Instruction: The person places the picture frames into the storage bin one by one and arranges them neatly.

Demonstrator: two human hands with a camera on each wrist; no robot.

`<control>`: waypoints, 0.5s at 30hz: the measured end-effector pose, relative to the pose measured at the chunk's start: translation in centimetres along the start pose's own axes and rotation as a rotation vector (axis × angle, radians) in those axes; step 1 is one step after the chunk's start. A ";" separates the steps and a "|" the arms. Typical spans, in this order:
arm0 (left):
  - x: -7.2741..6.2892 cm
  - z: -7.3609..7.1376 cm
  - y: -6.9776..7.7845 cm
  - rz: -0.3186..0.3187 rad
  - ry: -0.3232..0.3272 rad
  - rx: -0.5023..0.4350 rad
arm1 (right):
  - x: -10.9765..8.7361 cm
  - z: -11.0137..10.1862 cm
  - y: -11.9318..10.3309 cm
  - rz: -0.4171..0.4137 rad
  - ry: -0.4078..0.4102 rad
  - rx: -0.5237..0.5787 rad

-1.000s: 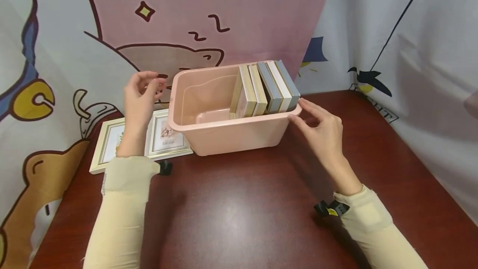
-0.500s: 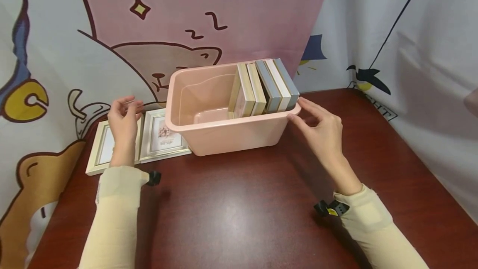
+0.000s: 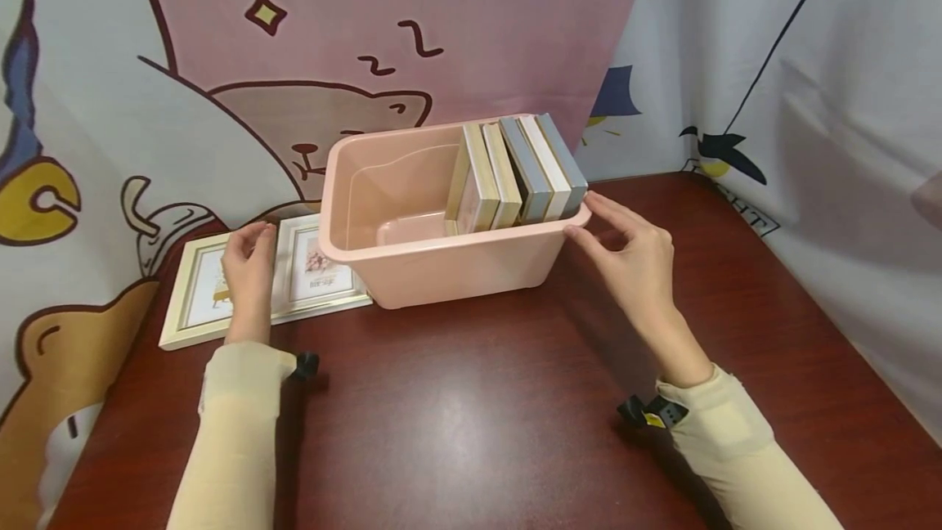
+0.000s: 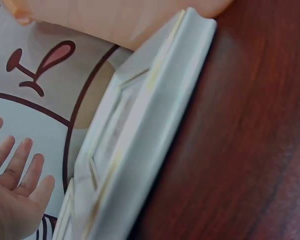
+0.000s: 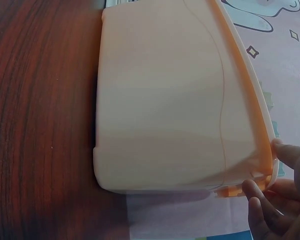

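A pink plastic bin (image 3: 456, 264) stands on the table with several picture frames (image 3: 515, 178) upright at its right end. My right hand (image 3: 629, 268) pinches the bin's right front corner, thumb outside on the rim; the right wrist view shows the same grip on the bin (image 5: 180, 100). To the left of the bin lie two cream picture frames, one with a flower print (image 3: 318, 264) and one farther left (image 3: 187, 293). My left hand (image 3: 250, 272) is over where these two meet, partly covering them. In the left wrist view its fingers (image 4: 30, 170) are loosely spread and hold nothing.
The dark red-brown table (image 3: 456, 432) reaches up to a cartoon-printed cloth (image 3: 515, 31) behind and at the sides. The flower-print frame sits close against the bin's left end.
My left hand has come down from beside the bin's left rim to the frames on the table. The right hand keeps its grip on the bin's corner. The head view has shifted slightly.
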State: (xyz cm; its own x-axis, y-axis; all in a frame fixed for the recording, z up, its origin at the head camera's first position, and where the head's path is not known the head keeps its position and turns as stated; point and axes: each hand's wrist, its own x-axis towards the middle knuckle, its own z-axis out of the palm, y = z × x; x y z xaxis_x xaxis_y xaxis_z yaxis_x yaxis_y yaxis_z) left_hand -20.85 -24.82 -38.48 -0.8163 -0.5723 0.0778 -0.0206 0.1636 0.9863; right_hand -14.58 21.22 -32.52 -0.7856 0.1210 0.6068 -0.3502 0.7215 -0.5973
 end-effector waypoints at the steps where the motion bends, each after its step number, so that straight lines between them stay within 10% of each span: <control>1: 0.0 -0.1 -0.3 -0.010 -0.007 0.013 | 0.0 0.0 0.0 -0.001 -0.001 -0.006; 15: 0.5 -0.9 -1.4 -0.141 -0.204 0.292 | 0.0 0.0 -0.2 -0.003 -0.002 -0.002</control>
State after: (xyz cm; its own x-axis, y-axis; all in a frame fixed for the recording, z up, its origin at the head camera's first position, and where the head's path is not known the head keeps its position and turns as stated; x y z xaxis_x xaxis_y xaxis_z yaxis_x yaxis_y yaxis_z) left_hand -20.71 -26.09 -39.68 -0.8911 -0.4388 -0.1154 -0.2807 0.3335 0.9000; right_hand -14.46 21.11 -32.41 -0.7854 0.1173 0.6077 -0.3519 0.7231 -0.5943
